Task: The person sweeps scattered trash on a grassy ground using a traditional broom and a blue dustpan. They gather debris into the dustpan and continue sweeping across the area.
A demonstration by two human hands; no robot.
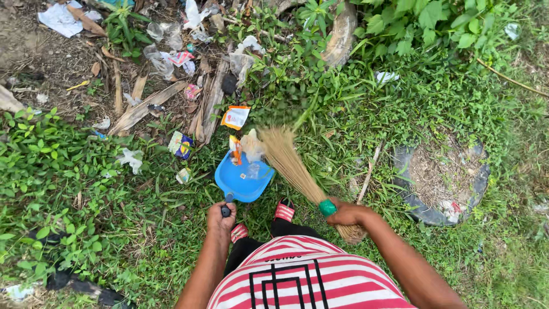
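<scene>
Nearest in, above the red-and-white striped shirt, the person's left hand was curled tight round the dark handle of a blue dustpan, fingers pressed together over it. The right hand was closed in the same way round the bound neck of a straw broom, just beside its green collar. The pan lay straight ahead of the left fist on the grass, its open mouth facing away from the feet in their red sandals. The broom's long axis ran on a slant from the right fist up and to the left, so that its bristle tips met the far lip of the pan, where an orange wrapper and a scrap of clear plastic sat at the rim. The left hand was the nearer to that litter. Beyond lay an orange-and-white packet, a coloured wrapper, dry husks and, off to the right, an old tyre sunk in the grass.
</scene>
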